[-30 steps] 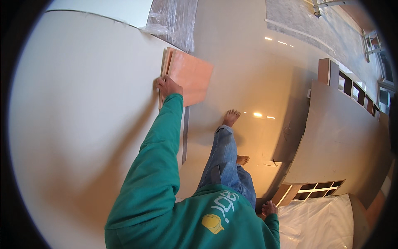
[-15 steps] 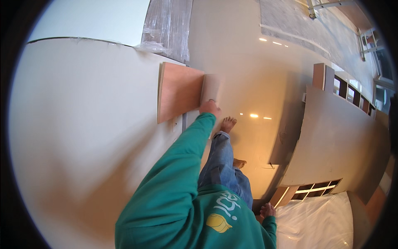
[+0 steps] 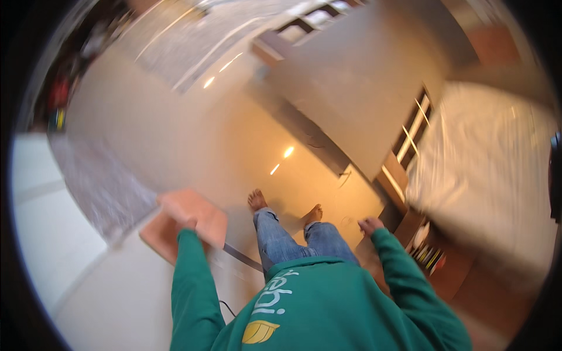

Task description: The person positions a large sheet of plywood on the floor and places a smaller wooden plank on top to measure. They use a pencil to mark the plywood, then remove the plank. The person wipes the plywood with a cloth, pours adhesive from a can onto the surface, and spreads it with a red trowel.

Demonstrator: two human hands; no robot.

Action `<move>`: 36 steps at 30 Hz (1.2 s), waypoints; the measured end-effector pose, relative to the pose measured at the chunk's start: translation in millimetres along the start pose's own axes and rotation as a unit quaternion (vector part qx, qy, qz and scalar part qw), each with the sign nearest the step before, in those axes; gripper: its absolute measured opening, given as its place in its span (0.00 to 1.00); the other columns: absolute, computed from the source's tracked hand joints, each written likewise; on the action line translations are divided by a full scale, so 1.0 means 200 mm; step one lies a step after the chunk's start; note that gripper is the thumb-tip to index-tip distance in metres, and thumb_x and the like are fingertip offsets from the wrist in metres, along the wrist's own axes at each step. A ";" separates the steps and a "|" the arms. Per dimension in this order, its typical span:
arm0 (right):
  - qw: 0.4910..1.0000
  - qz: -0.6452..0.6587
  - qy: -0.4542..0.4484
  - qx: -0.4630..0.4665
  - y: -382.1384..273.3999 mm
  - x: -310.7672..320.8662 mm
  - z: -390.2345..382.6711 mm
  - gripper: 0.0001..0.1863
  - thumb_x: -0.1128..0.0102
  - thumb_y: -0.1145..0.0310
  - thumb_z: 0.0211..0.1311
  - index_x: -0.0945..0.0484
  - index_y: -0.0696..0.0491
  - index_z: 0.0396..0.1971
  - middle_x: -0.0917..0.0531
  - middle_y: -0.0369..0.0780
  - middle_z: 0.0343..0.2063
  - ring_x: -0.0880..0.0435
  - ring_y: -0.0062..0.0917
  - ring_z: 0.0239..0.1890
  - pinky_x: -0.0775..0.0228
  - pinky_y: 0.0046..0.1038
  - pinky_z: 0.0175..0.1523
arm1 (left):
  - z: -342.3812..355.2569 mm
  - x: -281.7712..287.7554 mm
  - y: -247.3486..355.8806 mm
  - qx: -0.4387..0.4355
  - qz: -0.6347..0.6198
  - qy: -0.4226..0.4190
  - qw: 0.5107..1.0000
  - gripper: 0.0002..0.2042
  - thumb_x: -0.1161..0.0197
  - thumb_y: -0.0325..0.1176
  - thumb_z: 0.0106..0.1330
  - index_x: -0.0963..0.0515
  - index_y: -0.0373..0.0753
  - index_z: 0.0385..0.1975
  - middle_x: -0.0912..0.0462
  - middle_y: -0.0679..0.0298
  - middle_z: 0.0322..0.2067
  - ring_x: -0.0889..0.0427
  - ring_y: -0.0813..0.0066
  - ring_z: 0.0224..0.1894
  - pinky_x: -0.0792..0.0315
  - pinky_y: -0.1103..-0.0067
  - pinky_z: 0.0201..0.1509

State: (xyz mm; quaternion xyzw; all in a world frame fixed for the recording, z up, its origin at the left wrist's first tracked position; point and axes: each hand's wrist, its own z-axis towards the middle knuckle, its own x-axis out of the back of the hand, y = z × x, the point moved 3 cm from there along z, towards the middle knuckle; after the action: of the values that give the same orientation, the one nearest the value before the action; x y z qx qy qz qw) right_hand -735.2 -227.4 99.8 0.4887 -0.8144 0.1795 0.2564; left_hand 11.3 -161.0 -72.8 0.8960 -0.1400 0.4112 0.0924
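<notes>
To the left, my left hand (image 3: pixel 186 224) is closed on the edge of a reddish-brown wooden panel (image 3: pixel 202 212), which is tilted and blurred. A second wooden panel (image 3: pixel 157 235) of the same colour lies partly beneath it on a white surface (image 3: pixel 134 281). My right hand (image 3: pixel 370 225) hangs at the right, its fingers loosely apart and nothing seen in them. It is nearest to the wooden end of a slatted frame (image 3: pixel 393 178), apart from it.
A large grey-brown board (image 3: pixel 357 76) lies at the right beside a plastic-covered mattress-like block (image 3: pixel 486 169). A wooden box with small items (image 3: pixel 430 257) stands near my right arm. Plastic sheeting (image 3: pixel 105 181) is at the left. A thin cable (image 3: pixel 227 307) lies by my left sleeve.
My view has swung right. The panel in my left hand, narrow and upright-looking before, now shows a broader face over the other panel. My right hand has come forward, away from my side.
</notes>
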 end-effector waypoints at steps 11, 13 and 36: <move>0.964 0.253 -0.084 0.021 -0.85 -0.50 0.32 0.29 0.51 0.45 0.65 0.16 0.60 0.37 0.12 0.43 0.30 0.13 0.30 0.27 0.21 0.33 0.36 | -0.76 0.58 0.65 -0.046 -0.317 -0.022 0.947 0.13 0.30 0.29 0.50 0.23 0.23 0.25 0.19 0.54 0.25 0.18 0.63 0.22 0.23 0.67 0.19; 0.950 0.287 -0.115 0.035 -1.06 -0.50 0.27 0.31 0.53 0.44 0.67 0.18 0.61 0.42 0.12 0.43 0.32 0.13 0.30 0.30 0.21 0.35 0.36 | -0.84 0.68 0.77 -0.093 -0.308 -0.033 0.946 0.12 0.30 0.30 0.50 0.23 0.25 0.24 0.20 0.56 0.24 0.19 0.66 0.20 0.24 0.71 0.18; 0.505 0.858 -0.057 0.073 -1.31 0.32 -0.28 0.37 0.37 0.41 0.63 0.26 0.66 0.49 0.16 0.47 0.41 0.15 0.28 0.39 0.18 0.33 0.44 | -2.35 0.98 1.04 -0.409 -0.379 -0.270 0.785 0.28 0.44 0.51 0.71 0.33 0.35 0.61 0.20 0.55 0.49 0.19 0.65 0.49 0.20 0.65 0.49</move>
State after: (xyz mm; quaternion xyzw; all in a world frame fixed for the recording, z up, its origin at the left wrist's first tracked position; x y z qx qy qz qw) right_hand -513.2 -362.3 194.0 -0.4238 -0.8318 0.3424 -0.1064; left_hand -269.4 -260.3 389.3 0.8295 0.0370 -0.0112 0.5572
